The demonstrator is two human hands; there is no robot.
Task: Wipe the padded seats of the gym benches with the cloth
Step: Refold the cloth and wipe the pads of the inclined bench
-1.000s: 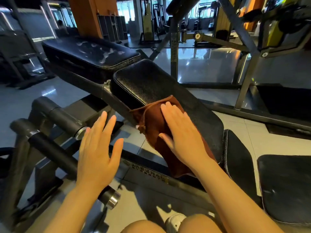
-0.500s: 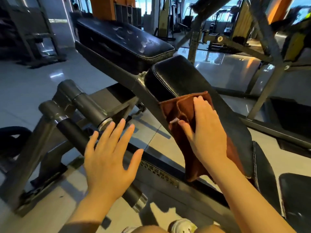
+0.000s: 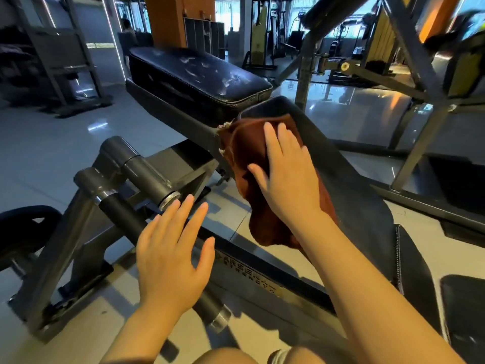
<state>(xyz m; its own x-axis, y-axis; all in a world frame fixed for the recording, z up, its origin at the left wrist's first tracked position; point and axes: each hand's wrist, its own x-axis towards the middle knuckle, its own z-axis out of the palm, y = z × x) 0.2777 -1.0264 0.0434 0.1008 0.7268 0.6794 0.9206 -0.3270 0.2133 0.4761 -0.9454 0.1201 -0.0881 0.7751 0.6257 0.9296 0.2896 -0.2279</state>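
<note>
Handles of grey steel jut from the bench frame at nine o'clock. Left hand hovers above them, fingers straight and spread, holding nothing. Toward twelve o'clock sits a scuffed black pad. Right hand, fingers flat, presses the rust-brown cloth onto the upper end of the sloping black seat pad; cloth drapes over its left edge.

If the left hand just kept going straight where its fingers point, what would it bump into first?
Probably the grey roller bar, whose metal end cap sits just beyond the fingertips of the left hand. The hand hovers open and flat; depth is unclear, so it might pass above the bar instead.
</note>
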